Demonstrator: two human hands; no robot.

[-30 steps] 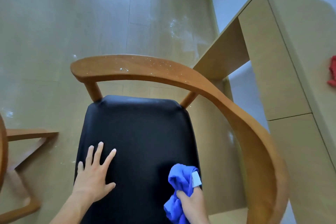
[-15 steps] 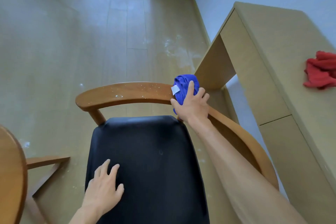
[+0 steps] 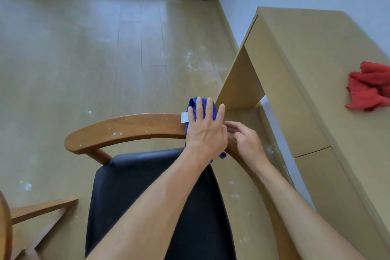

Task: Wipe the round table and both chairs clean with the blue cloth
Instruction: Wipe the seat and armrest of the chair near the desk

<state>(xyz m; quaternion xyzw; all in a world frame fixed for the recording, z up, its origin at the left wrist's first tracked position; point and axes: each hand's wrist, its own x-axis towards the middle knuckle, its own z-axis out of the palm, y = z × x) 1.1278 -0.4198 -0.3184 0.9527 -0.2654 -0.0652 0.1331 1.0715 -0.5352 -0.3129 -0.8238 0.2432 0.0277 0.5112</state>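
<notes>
The blue cloth (image 3: 201, 104) lies bunched over the curved wooden backrest (image 3: 126, 131) of a chair with a black seat (image 3: 137, 186). My left hand (image 3: 205, 131) presses flat on the cloth with straight fingers. My right hand (image 3: 248, 143) is just to the right of it on the rail, its relaxed fingers pointing toward the cloth; whether they touch it is hidden behind my left hand. White specks dot the rail left of the cloth. A sliver of the round table's edge (image 3: 4, 228) shows at the bottom left.
A light wooden desk (image 3: 306, 69) stands close on the right with a red cloth (image 3: 369, 88) on top. White dust patches lie on the wood floor (image 3: 105, 59). A wooden strut (image 3: 42, 207) reaches out beside the table edge.
My left hand left the black seat and now presses the cloth on the backrest. My right hand let go of the cloth and shifted right along the rail. The view tilted up.
</notes>
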